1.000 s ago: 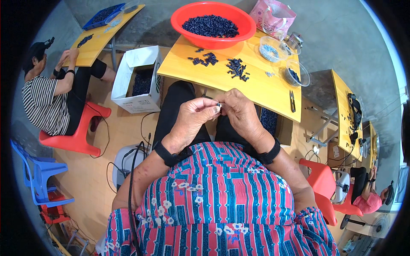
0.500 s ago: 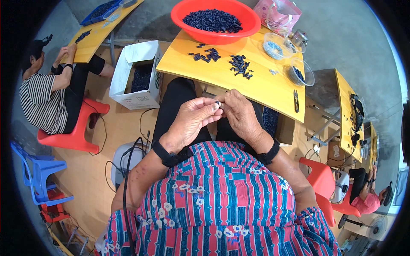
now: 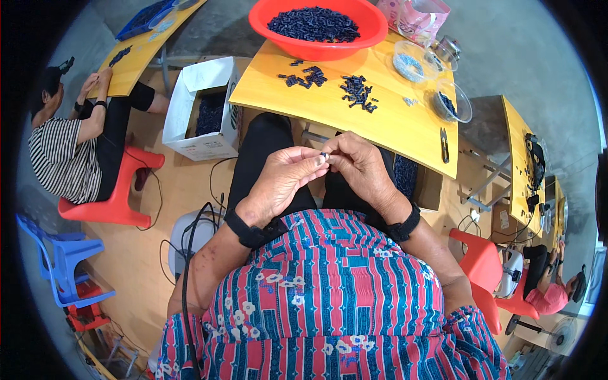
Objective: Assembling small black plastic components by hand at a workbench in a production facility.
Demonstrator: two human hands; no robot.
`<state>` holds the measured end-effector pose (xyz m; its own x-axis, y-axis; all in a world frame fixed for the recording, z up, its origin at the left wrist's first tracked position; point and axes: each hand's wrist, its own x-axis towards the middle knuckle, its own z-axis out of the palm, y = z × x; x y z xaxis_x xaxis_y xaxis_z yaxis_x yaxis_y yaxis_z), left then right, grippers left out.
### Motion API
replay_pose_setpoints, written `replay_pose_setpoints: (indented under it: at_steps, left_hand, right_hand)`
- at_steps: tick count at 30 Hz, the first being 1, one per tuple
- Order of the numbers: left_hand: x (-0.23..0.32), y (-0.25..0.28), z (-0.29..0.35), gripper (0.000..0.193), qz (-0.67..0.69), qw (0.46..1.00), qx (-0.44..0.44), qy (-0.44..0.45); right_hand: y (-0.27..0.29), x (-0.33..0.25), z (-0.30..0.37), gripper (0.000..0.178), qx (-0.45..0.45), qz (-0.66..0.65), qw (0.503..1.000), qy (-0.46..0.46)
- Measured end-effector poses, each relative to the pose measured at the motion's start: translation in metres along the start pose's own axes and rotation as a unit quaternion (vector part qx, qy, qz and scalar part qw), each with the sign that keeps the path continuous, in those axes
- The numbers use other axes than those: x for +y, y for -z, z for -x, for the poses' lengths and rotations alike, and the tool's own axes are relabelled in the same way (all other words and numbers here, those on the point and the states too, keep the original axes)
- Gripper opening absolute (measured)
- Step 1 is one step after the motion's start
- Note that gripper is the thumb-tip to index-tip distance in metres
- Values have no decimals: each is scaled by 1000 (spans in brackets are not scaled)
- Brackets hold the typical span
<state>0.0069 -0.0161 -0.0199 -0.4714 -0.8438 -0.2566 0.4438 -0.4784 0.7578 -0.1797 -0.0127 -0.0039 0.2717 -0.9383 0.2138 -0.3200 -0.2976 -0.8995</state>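
Over my lap, my left hand [image 3: 288, 172] pinches a small dark plastic piece [image 3: 324, 156] between thumb and forefinger. My right hand [image 3: 360, 163] is closed against the same piece from the other side, fingertips touching it. Most of the piece is covered by my fingers. Beyond my hands, on the yellow table [image 3: 392, 136], lie two loose groups of small dark pieces, a left pile [image 3: 310, 76] and a right pile [image 3: 358, 94]. A large red basin [image 3: 316, 47] heaped with similar dark pieces stands at the table's back.
Clear tubs [image 3: 465, 109], small thread snips [image 3: 444, 145] and a pink bag [image 3: 421, 19] are on the table's right side. A white box [image 3: 209, 142] of dark pieces stands on the floor left of my legs. Another person [image 3: 73, 145] sits at the far left.
My hands stay together on the small piece, with the right fingers shifted slightly. The whole view has moved a little.
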Motion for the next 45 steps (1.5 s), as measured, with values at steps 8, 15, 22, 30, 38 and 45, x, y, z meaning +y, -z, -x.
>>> replay_pose_setpoints:
  at_steps: [8,15,22,30,38,45]
  left_hand:
    - [1,-5,-1,15,2,1000,-11,-11]
    - [-2,-1,-3,15,5,999,-31,-24]
    - [-3,3,-3,16,-3,999,-25,-35]
    - [-4,7,-5,16,-16,999,-22,-32]
    - [-4,5,-4,16,-26,999,-23,-30]
    - [-4,5,-4,17,-20,999,-31,-37]
  right_hand:
    - [0,8,3,10,19,-182,980,-78]
    - [1,6,2,10,19,-199,976,-82]
    - [0,-1,2,12,26,-152,983,-103]
    - [2,0,3,14,21,-152,985,-84]
    - [-2,6,3,8,18,-131,991,-36]
    - [-2,16,2,19,-5,-253,963,-98]
